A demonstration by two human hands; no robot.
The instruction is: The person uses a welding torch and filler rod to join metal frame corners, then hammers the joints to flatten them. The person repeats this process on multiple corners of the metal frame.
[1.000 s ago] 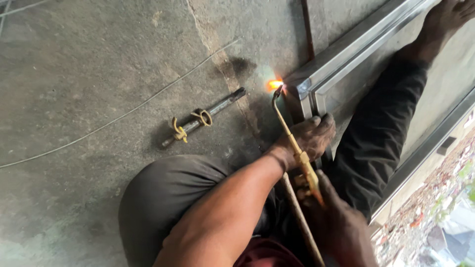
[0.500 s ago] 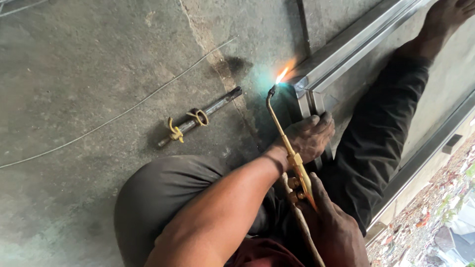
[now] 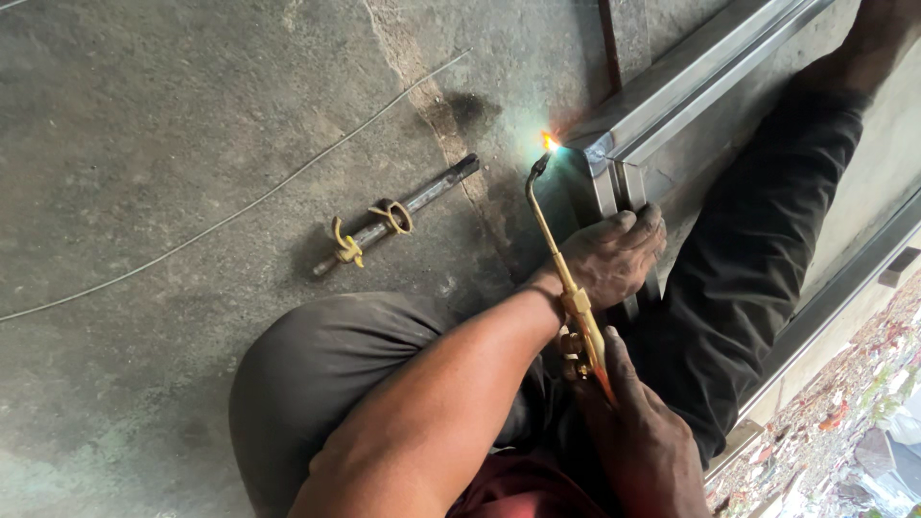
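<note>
My right hand point(image 3: 645, 451) grips the handle of a brass gas torch point(image 3: 548, 228) low in the head view. The torch's thin tube runs up to a small orange flame point(image 3: 549, 142) with a bluish glow. The flame touches the corner joint of a grey metal frame point(image 3: 691, 86). My left hand point(image 3: 614, 254) lies on the frame's upright bars just below that joint, fingers curled over them. My left forearm crosses in front of my knee.
A dark metal rod point(image 3: 393, 219) with two brass wire loops lies on the concrete floor point(image 3: 144, 144) left of the flame. A long thin wire point(image 3: 240, 211) runs across the floor. My black-trousered leg point(image 3: 758, 249) stretches along the frame at right. Rubble shows bottom right.
The torch tip and flame have shifted slightly up and right onto the frame's corner joint. A bluish glow has appeared around the flame. Both hands keep their hold.
</note>
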